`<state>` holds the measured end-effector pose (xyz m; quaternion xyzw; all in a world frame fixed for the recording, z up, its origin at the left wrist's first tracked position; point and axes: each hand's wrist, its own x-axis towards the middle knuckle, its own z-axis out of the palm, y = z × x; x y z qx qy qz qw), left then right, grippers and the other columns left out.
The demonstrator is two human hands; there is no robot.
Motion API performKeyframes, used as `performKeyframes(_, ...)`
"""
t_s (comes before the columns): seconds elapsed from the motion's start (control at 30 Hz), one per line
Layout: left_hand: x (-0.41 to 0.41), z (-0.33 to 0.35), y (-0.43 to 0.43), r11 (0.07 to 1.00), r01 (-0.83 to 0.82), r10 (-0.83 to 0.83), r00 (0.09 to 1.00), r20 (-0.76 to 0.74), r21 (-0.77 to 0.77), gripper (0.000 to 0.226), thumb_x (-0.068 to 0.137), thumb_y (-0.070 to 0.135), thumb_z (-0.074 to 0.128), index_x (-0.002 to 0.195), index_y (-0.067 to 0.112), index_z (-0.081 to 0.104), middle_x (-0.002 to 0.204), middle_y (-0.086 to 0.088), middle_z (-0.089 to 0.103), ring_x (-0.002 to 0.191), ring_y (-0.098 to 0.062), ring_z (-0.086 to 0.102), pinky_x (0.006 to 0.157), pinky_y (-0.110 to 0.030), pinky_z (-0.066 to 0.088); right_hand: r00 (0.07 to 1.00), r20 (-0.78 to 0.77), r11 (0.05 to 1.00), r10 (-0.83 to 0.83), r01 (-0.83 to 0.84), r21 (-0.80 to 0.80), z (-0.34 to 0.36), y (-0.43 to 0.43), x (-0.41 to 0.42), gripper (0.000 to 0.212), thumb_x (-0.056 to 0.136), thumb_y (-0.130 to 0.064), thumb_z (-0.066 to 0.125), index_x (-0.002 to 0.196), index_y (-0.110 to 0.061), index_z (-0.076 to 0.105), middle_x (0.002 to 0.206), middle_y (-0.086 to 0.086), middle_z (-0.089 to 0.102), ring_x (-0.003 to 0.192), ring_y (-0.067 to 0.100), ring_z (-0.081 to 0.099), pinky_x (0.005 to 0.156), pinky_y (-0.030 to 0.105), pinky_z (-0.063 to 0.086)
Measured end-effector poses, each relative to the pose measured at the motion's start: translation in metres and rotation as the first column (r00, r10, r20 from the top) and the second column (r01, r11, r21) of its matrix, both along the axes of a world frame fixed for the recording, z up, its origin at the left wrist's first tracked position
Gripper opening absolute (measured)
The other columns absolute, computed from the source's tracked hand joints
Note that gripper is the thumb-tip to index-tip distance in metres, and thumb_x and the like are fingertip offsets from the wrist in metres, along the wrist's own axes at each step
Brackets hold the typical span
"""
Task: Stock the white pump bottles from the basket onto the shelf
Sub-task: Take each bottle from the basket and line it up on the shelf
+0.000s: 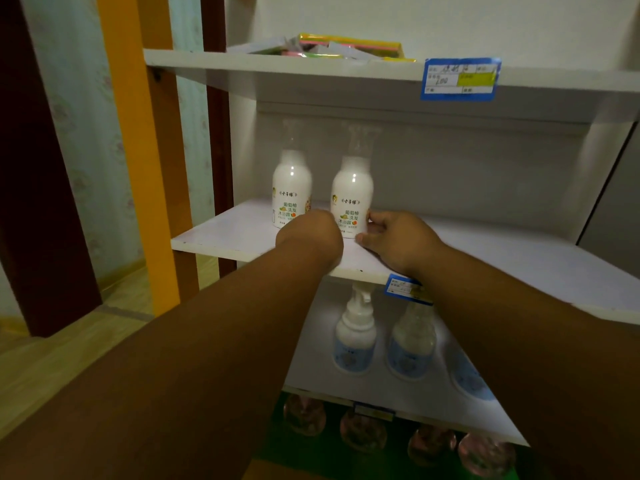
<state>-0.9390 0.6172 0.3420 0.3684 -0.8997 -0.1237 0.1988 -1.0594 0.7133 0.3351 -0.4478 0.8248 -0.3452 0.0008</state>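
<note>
Two white pump bottles with clear caps stand upright side by side on the middle shelf (221,233). My right hand (398,240) has its thumb and fingers against the lower right side of the right bottle (351,192). My left hand (310,237) is curled with its back to me, in front of the gap between the two bottles and covering the lower right of the left bottle (291,185). Its fingers are hidden, so I cannot tell whether it grips either bottle. The basket is not in view.
The shelf below holds white pump bottles with blue labels (355,337). Pinkish round bottles (304,414) stand at the bottom. The top shelf (277,64) carries coloured packets and a blue price tag (459,79). An orange post (138,150) stands left of the shelves.
</note>
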Motion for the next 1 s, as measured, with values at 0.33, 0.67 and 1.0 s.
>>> performKeyframes(0.33,0.0,-0.003,-0.001,1.0,0.005,-0.005,1.0,-0.014,-0.011,0.031,0.089,0.019,0.061,0.119,0.015,0.057,0.113,-0.007,0.064,0.102,-0.028,0.061,0.091,-0.044,0.051,1.0,0.002,1.0,0.009,-0.009,-0.015,0.0,0.001,0.001,0.045,0.094,-0.038,0.066,0.137,-0.025,0.06,0.126,-0.003,0.072,0.105,0.017,0.067,0.088,0.033,0.05)
performKeyframes(0.67,-0.005,-0.01,-0.008,0.99,0.005,-0.003,1.0,0.01,-0.139,0.015,0.092,0.022,0.055,0.104,0.016,0.049,0.106,-0.009,0.063,0.089,-0.026,0.058,0.082,-0.042,0.051,1.0,-0.012,0.998,-0.008,0.007,-0.057,0.001,0.001,0.002,0.038,0.094,-0.037,0.064,0.13,-0.024,0.063,0.116,-0.001,0.074,0.098,0.019,0.069,0.091,0.044,0.056)
performKeyframes(1.0,0.019,-0.007,0.003,0.997,0.078,-0.074,0.982,-0.174,0.013,0.037,0.097,0.031,0.048,0.129,0.015,0.051,0.124,-0.009,0.062,0.107,-0.029,0.061,0.088,-0.042,0.051,0.998,0.042,0.983,0.037,-0.029,-0.181,0.003,0.011,0.006,0.037,0.098,-0.034,0.059,0.132,-0.019,0.062,0.128,0.001,0.069,0.114,0.02,0.064,0.089,0.03,0.045)
